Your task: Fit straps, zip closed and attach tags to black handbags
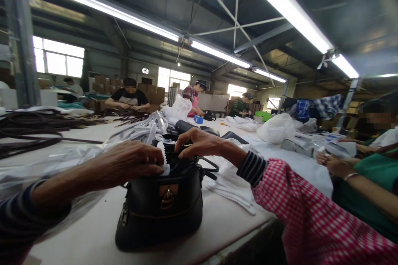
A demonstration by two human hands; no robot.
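A black handbag [161,215] with a metal clasp on a brown tab stands upright on the table before me, its top open. At the left of its mouth, my left hand [137,158] is closed on a white strip with a toothed edge [163,158], which sticks up from the opening. My right hand [199,143] reaches over the bag's far side, thumb and fingers bent apart at the rim. Whether its fingertips pinch the lining is hard to make out. A dark strap [211,167] loops out at the bag's right.
More toothed white strips [236,198] lie right of the bag, near the table edge [242,242]. Dark straps [27,126] are heaped at left, clear plastic wrapping [139,128] behind. A co-worker in green [370,186] sits close at right; other people work farther back.
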